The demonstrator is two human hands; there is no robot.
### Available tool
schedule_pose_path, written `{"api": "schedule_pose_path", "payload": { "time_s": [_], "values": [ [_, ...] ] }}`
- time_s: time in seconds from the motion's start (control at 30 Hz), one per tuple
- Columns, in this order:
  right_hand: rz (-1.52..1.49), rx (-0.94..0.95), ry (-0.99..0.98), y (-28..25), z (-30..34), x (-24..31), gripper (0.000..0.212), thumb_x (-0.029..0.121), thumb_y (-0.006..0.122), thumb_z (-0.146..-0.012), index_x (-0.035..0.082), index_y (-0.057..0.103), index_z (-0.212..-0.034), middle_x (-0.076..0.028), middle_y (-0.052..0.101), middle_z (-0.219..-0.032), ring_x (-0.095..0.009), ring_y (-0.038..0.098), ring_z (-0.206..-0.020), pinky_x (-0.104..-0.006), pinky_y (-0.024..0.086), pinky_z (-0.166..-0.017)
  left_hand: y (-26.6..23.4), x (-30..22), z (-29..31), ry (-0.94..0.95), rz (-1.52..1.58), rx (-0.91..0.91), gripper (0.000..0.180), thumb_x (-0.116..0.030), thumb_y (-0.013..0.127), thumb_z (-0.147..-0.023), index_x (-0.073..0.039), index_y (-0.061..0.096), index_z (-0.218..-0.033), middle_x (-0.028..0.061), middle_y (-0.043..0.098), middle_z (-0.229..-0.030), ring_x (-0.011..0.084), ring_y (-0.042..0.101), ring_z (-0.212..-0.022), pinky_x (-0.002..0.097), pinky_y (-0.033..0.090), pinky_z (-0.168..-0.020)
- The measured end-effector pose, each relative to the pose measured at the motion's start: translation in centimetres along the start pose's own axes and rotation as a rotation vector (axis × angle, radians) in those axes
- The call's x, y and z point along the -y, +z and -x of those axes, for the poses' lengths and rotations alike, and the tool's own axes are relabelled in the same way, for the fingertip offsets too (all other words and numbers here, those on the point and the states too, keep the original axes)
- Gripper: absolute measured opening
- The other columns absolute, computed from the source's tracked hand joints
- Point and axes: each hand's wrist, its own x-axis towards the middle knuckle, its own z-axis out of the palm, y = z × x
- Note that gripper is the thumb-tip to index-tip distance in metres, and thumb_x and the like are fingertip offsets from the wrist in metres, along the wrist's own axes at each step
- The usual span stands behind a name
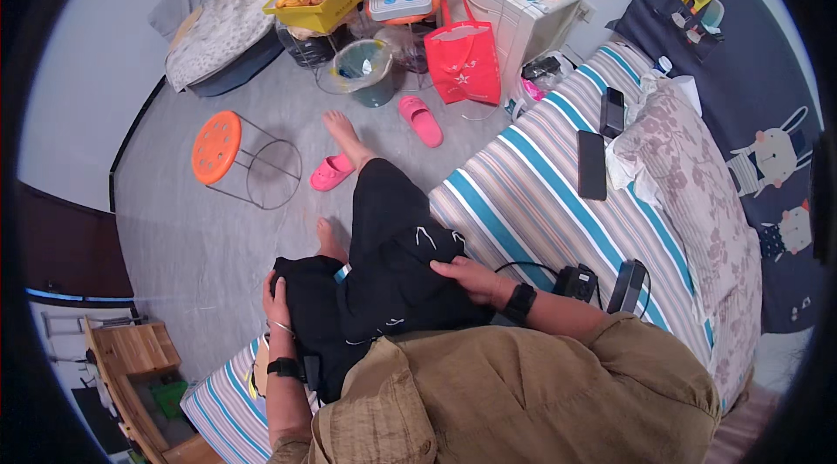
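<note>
A black garment (397, 290) with small white line marks lies spread across my lap, over dark trouser legs. Whether it is a top or trousers I cannot tell. At its left edge my left hand (277, 300) is closed on the cloth, with the fingertips on top. My right hand (471, 277) grips the other side, thumb over the fabric near the white marks. Between the two hands the cloth sags in loose folds. Dark bands circle both wrists.
I sit on a bed with a striped sheet (514, 194). A phone (592, 165) and black devices (577, 281) lie to my right. Pink slippers (332, 172), an orange stool (218, 148), a bucket (373, 91) and a red bag (464, 63) stand on the floor ahead.
</note>
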Motion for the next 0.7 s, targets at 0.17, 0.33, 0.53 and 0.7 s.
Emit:
{"api": "schedule_pose_path", "payload": {
  "time_s": [0.17,0.33,0.53,0.7],
  "values": [
    [0.003,0.043,0.033,-0.3,-0.3,-0.1,0.052,0.035,0.063,-0.1,-0.009,0.059,-0.126,-0.016,0.067,-0.125,-0.023,0.067,-0.109,-0.0353,0.053,-0.098,-0.9,1.2,-0.9,-0.036,0.022,0.04,0.045,-0.03,0.062,-0.097,-0.001,0.06,-0.131,0.016,0.064,-0.129,0.0267,0.057,-0.122,0.0346,0.04,-0.108],
    [0.0,0.028,0.044,0.4,0.4,0.7,0.053,0.036,0.063,-0.1,-0.011,0.06,-0.125,-0.017,0.067,-0.125,-0.023,0.067,-0.109,-0.0345,0.053,-0.098,-0.8,1.8,-1.4,-0.059,0.025,0.055,0.045,-0.031,0.061,-0.097,-0.001,0.06,-0.13,0.0159,0.064,-0.129,0.0258,0.057,-0.122,0.0344,0.04,-0.108],
    [-0.002,0.009,0.064,-0.3,-0.1,0.1,0.054,0.036,0.064,-0.099,-0.012,0.059,-0.124,-0.018,0.067,-0.125,-0.024,0.067,-0.109,-0.0344,0.053,-0.099,-0.9,2.2,-1.8,-0.075,0.062,0.041,0.045,-0.032,0.061,-0.098,0.0,0.061,-0.13,0.0163,0.064,-0.129,0.0256,0.057,-0.122,0.0341,0.04,-0.108],
    [-0.005,0.013,0.036,0.7,0.8,1.0,0.055,0.036,0.064,-0.099,-0.013,0.06,-0.122,-0.019,0.067,-0.124,-0.024,0.067,-0.109,-0.0342,0.053,-0.098,-1.0,1.9,-1.9,-0.053,-0.007,0.048,0.045,-0.032,0.061,-0.097,0.0,0.061,-0.129,0.0166,0.064,-0.128,0.0261,0.058,-0.121,0.0341,0.04,-0.107]
  ]
}}
